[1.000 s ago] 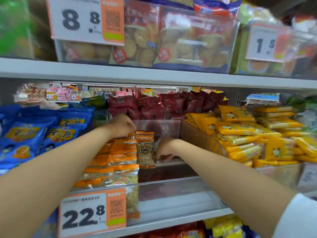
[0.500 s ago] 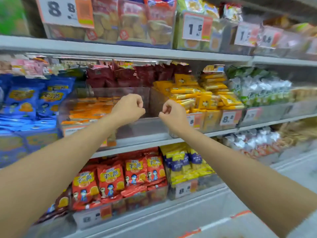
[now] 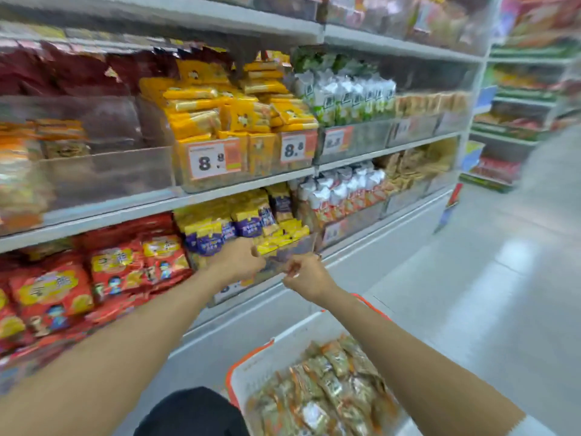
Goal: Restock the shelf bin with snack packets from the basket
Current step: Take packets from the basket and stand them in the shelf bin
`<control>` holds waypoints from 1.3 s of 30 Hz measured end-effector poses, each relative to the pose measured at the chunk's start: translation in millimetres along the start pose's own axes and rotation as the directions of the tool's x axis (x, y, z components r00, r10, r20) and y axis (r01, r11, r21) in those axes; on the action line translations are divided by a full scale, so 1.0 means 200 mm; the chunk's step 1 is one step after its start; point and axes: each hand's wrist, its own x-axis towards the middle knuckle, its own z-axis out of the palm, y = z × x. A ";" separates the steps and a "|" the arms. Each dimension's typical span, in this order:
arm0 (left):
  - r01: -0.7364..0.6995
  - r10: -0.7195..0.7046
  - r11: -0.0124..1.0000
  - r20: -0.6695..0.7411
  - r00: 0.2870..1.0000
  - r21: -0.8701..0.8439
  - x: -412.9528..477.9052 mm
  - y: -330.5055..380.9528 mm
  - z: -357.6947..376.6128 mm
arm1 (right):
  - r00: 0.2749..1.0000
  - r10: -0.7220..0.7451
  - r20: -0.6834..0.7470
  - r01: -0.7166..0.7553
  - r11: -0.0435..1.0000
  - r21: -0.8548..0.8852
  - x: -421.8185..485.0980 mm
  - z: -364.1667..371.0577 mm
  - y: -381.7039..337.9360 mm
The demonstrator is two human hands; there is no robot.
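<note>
Below, the basket [image 3: 251, 352] holds snack packets [image 3: 330, 382]. Left hand [image 3: 239, 262] and right hand [image 3: 309, 275] are curled, empty (blurred), before the shelves [image 3: 125, 212].

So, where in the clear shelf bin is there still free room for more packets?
The right part of the clear bin is bare, between the orange packets at its left and the yellow packets in the next bin. Those yellow ones are piled over the rim, so no room there.
</note>
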 end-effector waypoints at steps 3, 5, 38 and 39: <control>0.055 -0.046 0.995 0.105 0.993 -0.083 0.03 0.00 0.31 | 0.984 0.131 0.124 -0.132 0.991 -0.002 -0.13 0.04 0.28; 0.099 -0.074 0.987 0.182 0.980 -0.128 0.05 -0.04 0.51 | 0.963 0.195 0.188 -0.196 0.981 -0.016 -0.21 0.10 0.46; 0.853 -0.434 0.384 0.747 0.504 -0.353 0.08 -0.70 1.51 | 0.532 0.714 0.455 -0.349 0.674 -0.651 -0.56 1.19 1.63; 0.847 -0.438 0.403 0.740 0.511 -0.347 0.08 -0.69 1.50 | 0.463 0.706 0.536 -0.371 0.703 -0.607 -0.55 1.15 1.62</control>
